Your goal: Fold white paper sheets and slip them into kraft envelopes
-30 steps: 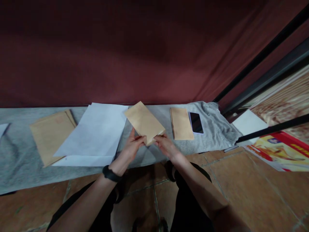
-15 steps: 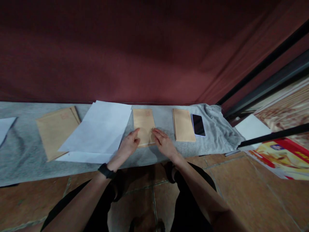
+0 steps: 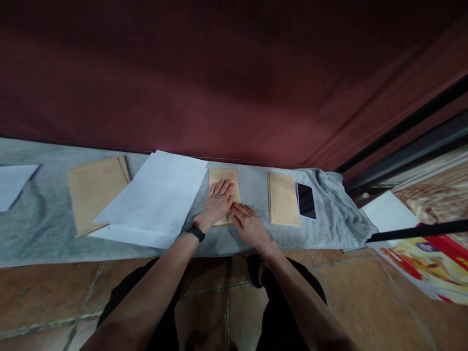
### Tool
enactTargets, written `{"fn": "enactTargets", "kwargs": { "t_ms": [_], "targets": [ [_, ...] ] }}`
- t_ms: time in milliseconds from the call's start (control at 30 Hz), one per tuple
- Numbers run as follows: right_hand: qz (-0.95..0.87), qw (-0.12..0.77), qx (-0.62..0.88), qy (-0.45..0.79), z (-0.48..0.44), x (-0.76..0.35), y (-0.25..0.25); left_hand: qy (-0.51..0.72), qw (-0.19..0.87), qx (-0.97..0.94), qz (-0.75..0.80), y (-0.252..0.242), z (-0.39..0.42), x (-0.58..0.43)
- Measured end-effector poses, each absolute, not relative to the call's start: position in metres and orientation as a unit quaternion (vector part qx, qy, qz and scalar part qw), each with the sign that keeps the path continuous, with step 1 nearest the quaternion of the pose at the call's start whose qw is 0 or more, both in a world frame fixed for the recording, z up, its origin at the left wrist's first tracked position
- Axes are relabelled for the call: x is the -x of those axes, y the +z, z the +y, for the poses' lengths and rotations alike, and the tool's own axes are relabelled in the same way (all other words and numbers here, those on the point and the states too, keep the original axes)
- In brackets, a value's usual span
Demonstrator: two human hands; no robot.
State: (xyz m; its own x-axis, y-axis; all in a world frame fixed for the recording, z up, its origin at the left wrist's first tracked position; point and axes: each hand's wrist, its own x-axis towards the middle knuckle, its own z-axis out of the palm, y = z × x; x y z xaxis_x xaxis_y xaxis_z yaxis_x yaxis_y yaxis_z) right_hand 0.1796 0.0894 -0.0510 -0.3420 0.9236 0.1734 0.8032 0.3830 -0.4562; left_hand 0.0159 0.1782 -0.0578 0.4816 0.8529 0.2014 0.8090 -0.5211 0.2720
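Note:
A brown envelope [image 3: 224, 173] lies upright to my view on the grey cloth, partly covered by both hands. My left hand [image 3: 218, 202] rests flat on its middle, fingers stretched out and pointing away from me. Beside it, my right hand [image 3: 249, 223] touches the envelope's right side with its fingertips, fingers extended. The two hands meet near the thumb of the left one. Large white sheets [image 3: 153, 192] are spread left of the envelope, and a small stack of brown envelopes [image 3: 284, 200] lies to the right.
Wider brown envelopes [image 3: 95, 192] lie partly under the white sheets. More white paper [image 3: 16, 185] is at the far left. A phone [image 3: 306, 201] sits right of the small stack. A dark red cloth wall rises behind. Black bars and a colourful box [image 3: 431, 265] stand at the right.
My left hand has moved right and forward, from the envelope's left edge onto its middle, and its fingers are now spread flat. The view has shifted slightly.

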Motion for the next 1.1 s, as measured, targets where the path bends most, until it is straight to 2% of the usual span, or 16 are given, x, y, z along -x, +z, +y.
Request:
{"fn": "enactTargets", "kwargs": {
  "t_ms": [167, 400, 667, 967, 1100],
  "targets": [
    [-0.807, 0.206, 0.531, 0.155, 0.095, -0.181, -0.047, 0.159, 0.063, -0.832, 0.528, -0.062, 0.198, -0.019],
    [-0.805, 0.207, 0.523, 0.188, 0.097, -0.189, -0.043, 0.141, 0.077, -0.864, 0.478, -0.065, 0.198, -0.022],
    [-0.805, 0.213, 0.511, 0.213, 0.093, -0.202, -0.043, 0.116, 0.094, -0.893, 0.425, -0.068, 0.171, -0.013],
    [-0.758, 0.274, 0.554, 0.206, 0.096, -0.209, -0.048, 0.113, 0.130, -0.912, 0.372, -0.061, 0.130, 0.001],
    [-0.784, 0.252, 0.534, 0.191, 0.100, -0.199, -0.052, 0.116, 0.130, -0.920, 0.350, -0.060, 0.110, 0.008]
  ]
}}
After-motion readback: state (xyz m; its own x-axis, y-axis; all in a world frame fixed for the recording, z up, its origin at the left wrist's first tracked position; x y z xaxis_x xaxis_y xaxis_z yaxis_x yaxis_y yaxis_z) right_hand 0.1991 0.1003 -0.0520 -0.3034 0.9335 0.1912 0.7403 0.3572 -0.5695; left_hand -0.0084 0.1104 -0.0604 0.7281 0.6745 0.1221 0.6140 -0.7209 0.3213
